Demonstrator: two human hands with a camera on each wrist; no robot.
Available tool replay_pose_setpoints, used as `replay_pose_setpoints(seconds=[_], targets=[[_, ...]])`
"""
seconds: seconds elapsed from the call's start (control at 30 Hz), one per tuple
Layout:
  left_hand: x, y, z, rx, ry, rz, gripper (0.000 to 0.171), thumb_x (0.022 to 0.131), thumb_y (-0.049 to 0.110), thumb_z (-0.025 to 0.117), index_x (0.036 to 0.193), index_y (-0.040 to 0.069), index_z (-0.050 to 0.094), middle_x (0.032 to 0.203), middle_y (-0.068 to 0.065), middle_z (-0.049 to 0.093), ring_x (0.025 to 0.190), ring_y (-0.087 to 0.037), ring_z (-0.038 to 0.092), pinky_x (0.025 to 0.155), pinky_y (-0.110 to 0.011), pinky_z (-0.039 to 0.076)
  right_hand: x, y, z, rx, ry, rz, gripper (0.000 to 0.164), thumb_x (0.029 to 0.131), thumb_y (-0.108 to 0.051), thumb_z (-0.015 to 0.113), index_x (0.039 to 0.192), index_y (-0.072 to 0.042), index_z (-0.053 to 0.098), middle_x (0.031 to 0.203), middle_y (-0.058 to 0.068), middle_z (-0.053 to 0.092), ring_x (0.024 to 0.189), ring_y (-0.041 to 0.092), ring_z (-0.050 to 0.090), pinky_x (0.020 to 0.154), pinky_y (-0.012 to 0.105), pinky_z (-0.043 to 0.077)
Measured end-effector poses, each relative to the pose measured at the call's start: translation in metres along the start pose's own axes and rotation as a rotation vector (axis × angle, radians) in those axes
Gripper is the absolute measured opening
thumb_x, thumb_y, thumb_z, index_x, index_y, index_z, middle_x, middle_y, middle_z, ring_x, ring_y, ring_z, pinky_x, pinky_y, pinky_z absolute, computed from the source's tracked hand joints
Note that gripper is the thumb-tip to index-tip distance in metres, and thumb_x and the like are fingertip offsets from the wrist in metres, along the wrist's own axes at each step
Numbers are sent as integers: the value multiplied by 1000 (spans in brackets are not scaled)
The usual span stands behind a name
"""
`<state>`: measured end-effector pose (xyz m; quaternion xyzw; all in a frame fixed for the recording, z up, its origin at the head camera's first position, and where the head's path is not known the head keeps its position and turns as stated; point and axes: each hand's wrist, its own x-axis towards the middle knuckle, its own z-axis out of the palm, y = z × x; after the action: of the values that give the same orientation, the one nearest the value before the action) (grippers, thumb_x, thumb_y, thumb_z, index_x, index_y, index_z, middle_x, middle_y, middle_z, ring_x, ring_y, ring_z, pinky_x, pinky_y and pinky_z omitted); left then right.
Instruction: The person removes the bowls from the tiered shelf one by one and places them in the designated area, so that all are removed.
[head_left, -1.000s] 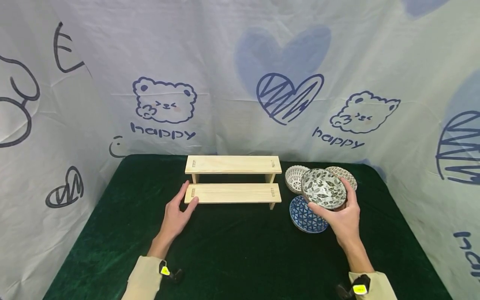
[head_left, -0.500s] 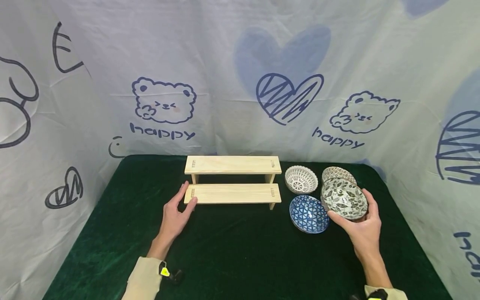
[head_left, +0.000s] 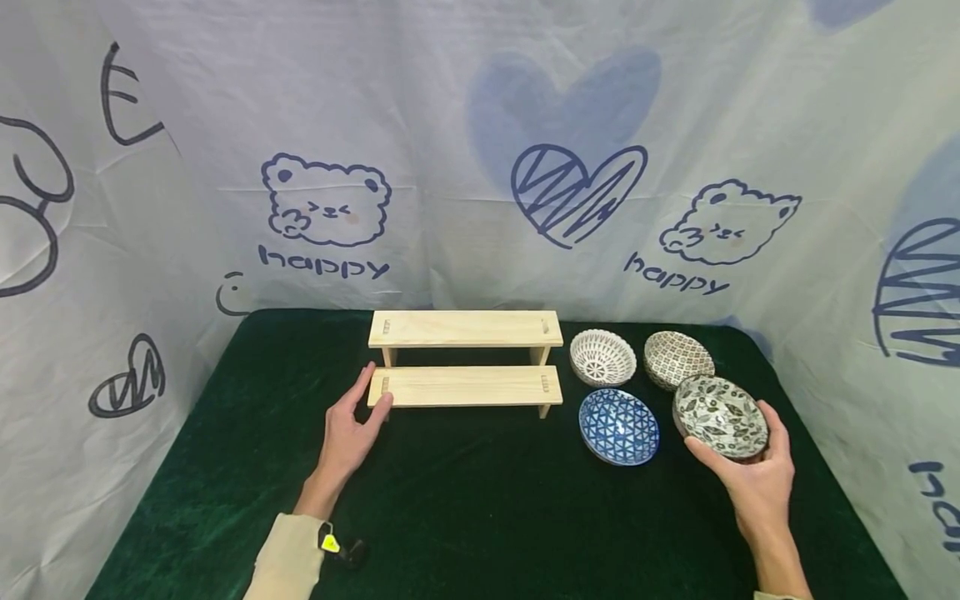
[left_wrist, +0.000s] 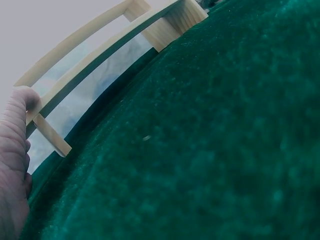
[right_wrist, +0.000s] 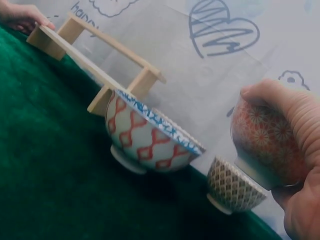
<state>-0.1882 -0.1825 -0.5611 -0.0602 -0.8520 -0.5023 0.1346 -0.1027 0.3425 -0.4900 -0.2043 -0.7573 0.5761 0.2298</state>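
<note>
My right hand holds a small bowl by its sides, thumb and fingers across from each other. Its inside has dark leaves on white; in the right wrist view the bowl's outside shows reddish flowers. The bowl is tilted and raised, near a brown-patterned bowl. Left of it lies a blue bowl with a triangle pattern. At the left end of a two-step wooden stand, my left hand grips the lower board, thumb at the front edge, as the left wrist view shows the hand too.
The stand's upper board is behind the lower one. A white bowl with a dark pattern sits just right of the stand. Dark green cloth covers the table, and a printed white curtain hangs behind it.
My right hand has carried the leaf-patterned bowl to the right and toward me, uncovering the white and brown-patterned bowls. My left hand has stayed at the stand.
</note>
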Motion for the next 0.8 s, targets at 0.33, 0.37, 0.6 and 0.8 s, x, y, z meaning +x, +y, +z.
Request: replay_pose_setpoints(seconds=[0.33, 0.37, 0.6, 0.8], targets=[[0, 1, 0, -4, 7, 9, 66, 104, 34, 66, 159, 7, 43, 163, -13, 42, 152, -33, 39, 123, -59, 30, -1, 26, -4, -107, 1, 45, 114, 74, -4, 94, 165, -20, 27, 165, 11, 34, 144, 21, 35, 121, 26, 30], [0, 0, 1, -4, 7, 8, 66, 104, 34, 67, 159, 7, 43, 163, -14, 42, 152, -34, 39, 123, -60, 31, -1, 29, -4, -111, 2, 50, 114, 74, -5, 94, 165, -20, 27, 165, 12, 34, 145, 21, 35, 121, 28, 29], [0, -2, 1, -6, 13, 14, 65, 104, 33, 66, 159, 7, 43, 163, -14, 44, 151, -33, 40, 123, -58, 31, 3, 42, -2, -170, -27, 92, 118, 75, -12, 95, 166, -18, 21, 168, 15, 28, 152, 30, 28, 128, 41, 19], [1, -2, 1, -1, 2, 6, 66, 105, 35, 66, 159, 7, 43, 163, -11, 43, 151, -33, 40, 123, -57, 32, 4, 49, 1, -187, -42, 111, 121, 75, -17, 96, 167, -16, 17, 171, 17, 22, 156, 37, 21, 129, 54, 14]])
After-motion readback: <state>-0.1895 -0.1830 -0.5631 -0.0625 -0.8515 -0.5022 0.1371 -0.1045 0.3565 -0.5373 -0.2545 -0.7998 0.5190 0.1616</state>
